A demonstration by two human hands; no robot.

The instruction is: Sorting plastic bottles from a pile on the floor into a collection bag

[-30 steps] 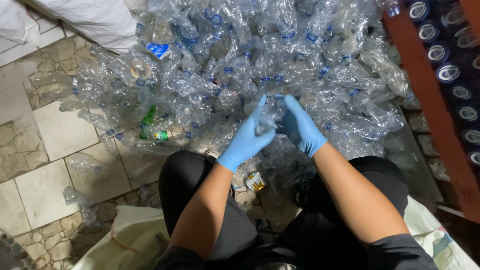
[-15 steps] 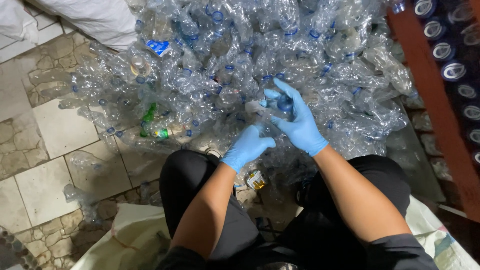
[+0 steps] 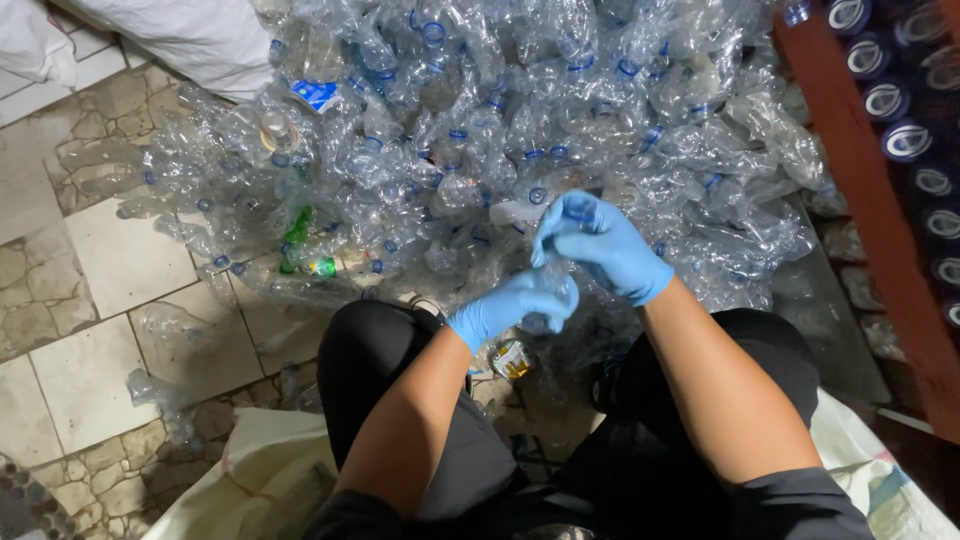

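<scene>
Both my hands wear blue gloves and meet over one crushed clear plastic bottle (image 3: 548, 285) held above my knees. My left hand (image 3: 515, 303) grips the bottle's body from below. My right hand (image 3: 600, 245) closes over its top end, near the neck. A big heap of crushed clear bottles (image 3: 480, 130) with blue neck rings lies on the floor just beyond my hands. I sit with my legs in black trousers on either side.
A green bottle (image 3: 300, 238) lies at the heap's left edge. A white sack (image 3: 190, 35) sits at the top left, another sack (image 3: 250, 480) by my left leg. Tiled floor (image 3: 90, 280) spreads left. A red rack with dark cans (image 3: 900, 130) stands right.
My hands drew back from the heap toward me with a clear bottle. The right hand went from flat on the pile to closed over the bottle's top.
</scene>
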